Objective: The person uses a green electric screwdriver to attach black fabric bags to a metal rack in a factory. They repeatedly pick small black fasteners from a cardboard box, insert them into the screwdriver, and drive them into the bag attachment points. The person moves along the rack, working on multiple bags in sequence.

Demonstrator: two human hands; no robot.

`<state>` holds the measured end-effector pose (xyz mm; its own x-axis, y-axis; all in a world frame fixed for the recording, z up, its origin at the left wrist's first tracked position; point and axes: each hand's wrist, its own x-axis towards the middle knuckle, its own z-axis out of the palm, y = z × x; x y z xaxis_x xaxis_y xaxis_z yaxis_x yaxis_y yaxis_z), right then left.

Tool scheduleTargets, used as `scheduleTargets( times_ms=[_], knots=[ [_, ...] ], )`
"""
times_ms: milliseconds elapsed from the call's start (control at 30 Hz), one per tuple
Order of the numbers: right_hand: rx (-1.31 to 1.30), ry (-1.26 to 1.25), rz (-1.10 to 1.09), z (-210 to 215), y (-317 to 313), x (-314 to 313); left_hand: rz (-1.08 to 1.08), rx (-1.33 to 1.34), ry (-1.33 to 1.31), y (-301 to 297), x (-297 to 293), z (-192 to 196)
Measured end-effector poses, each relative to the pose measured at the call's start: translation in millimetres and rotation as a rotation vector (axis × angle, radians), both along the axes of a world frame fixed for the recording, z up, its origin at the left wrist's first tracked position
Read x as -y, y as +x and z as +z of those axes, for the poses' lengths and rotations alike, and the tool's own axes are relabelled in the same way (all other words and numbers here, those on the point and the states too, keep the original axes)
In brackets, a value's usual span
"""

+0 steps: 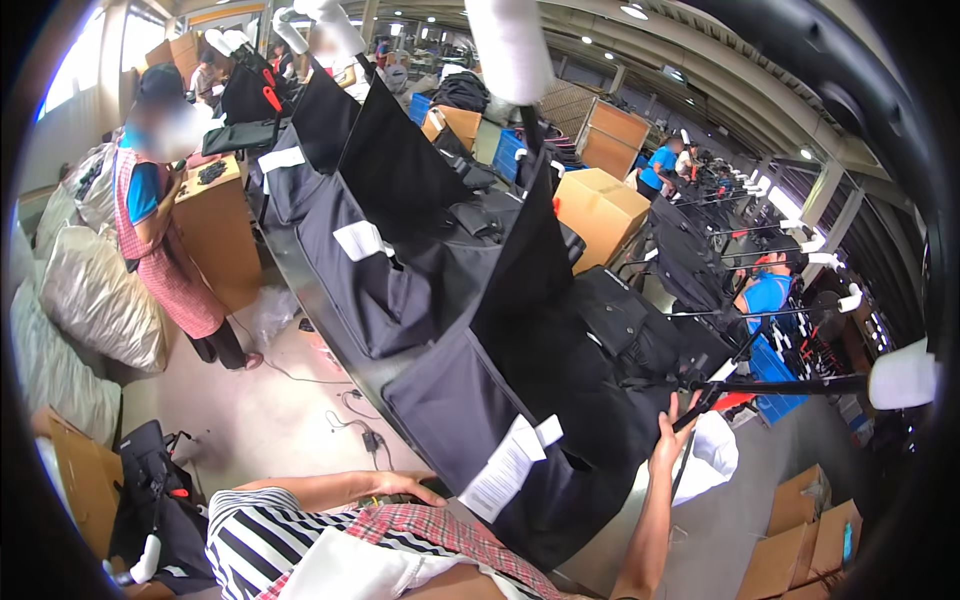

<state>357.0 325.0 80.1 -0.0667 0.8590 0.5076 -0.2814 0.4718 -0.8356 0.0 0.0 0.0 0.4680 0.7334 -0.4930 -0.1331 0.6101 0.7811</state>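
Note:
A black fabric stroller-like piece (520,340) with a thin frame lies in front of me on the metal table (375,375). A white printed label (505,470) hangs from its near panel. My right hand (672,440) is at its right side, fingers around a black frame tube (705,405) near a joint with a red part (735,402). Another black tube (800,387) runs right from there to a white-wrapped end (903,376). My left hand (408,487) lies by the near table edge, fingers stretched out, holding nothing visible.
More such black fabric pieces (365,270) line the table ahead. A person in a checked apron (165,240) stands at left beside a carton (215,225) and stacked sacks (105,290). Cables (370,435) lie on the floor. Cardboard boxes (805,540) stand at lower right.

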Motion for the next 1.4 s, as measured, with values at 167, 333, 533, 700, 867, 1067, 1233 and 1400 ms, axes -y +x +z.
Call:
scheduleTargets(
  times_ms=[167,333,533,700,867,1067,1233,1400],
  knots=[
    [0.175,-0.043,0.065,27,-65,-13,0.066,0.050,0.011,15,-14,-29],
    [0.132,0.117,0.226,-21,-194,-63,0.138,-0.040,-0.033,-42,0,4],
    [0.202,0.467,0.068,-26,-275,-112,0.183,-0.112,0.084,-53,-18,8],
    [0.331,0.377,-0.055,-28,-323,-49,0.148,-0.079,-0.096,-85,-17,3],
    [0.637,0.350,0.144,-40,-214,-62,0.004,0.107,-0.195,-35,-107,-21],
    [0.814,-0.284,-0.142,-192,10,-188,0.116,0.114,-0.344,52,-168,-21],
    [0.780,-0.357,-0.578,-162,164,-412,0.363,0.065,-0.465,108,-205,-8],
    [0.434,-0.029,-1.012,-54,294,-589,0.371,-0.012,-0.422,122,-256,-10]
  ],
)
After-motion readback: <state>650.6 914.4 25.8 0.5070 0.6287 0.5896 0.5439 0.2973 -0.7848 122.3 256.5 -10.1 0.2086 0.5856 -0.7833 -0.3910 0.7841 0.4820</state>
